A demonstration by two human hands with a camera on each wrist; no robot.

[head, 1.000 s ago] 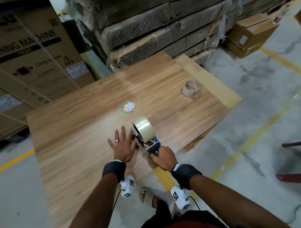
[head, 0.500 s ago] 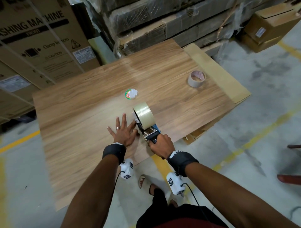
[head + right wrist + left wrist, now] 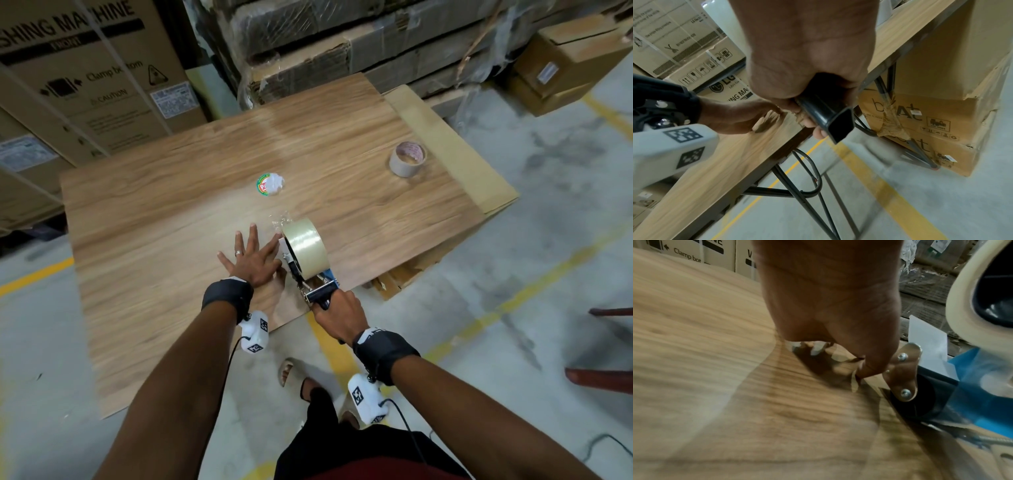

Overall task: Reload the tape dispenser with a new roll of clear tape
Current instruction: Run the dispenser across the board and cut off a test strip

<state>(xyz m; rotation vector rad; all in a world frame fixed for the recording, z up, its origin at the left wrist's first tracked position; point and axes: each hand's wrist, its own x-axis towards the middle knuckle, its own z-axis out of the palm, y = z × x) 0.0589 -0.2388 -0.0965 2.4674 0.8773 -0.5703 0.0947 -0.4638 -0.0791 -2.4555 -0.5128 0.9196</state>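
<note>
— Hands?
— Left hand (image 3: 251, 262) lies flat, fingers spread, on my table (image 3: 154, 222); right hand (image 3: 339, 313) grips the tape dispenser (image 3: 317, 291) handle.
— Roll?
— Clear tape roll (image 3: 305, 248) sits mounted on it, near the table's front edge.

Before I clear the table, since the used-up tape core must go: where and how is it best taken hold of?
The empty tape core stands alone near the far right of the table, open end up, with nothing beside it. Come from above and pinch its thin wall, one finger inside the hollow and the thumb outside, or span the whole ring across its outer sides. It looks light, so a gentle grip probably suffices.
</note>
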